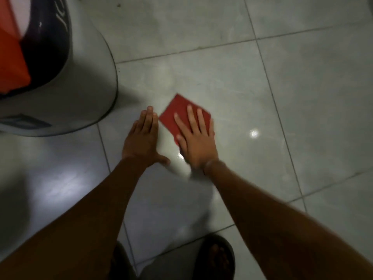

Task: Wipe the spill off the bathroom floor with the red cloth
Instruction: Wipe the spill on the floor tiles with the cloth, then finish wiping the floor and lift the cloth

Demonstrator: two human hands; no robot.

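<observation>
Red cloth (181,114): folded flat, judged soft and light; pinned under spread right hand (196,142), not gripped.
Left hand (142,141): flat on floor (302,98), nothing held.

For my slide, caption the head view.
Right hand presses folded red cloth flat on grey tiled floor; left hand rests beside it.

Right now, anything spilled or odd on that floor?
Yes: a wet, glossy patch on the floor tiles between the left hand and right hand. The right palm presses the red cloth flat just beyond it. Nothing looks damaged.
</observation>
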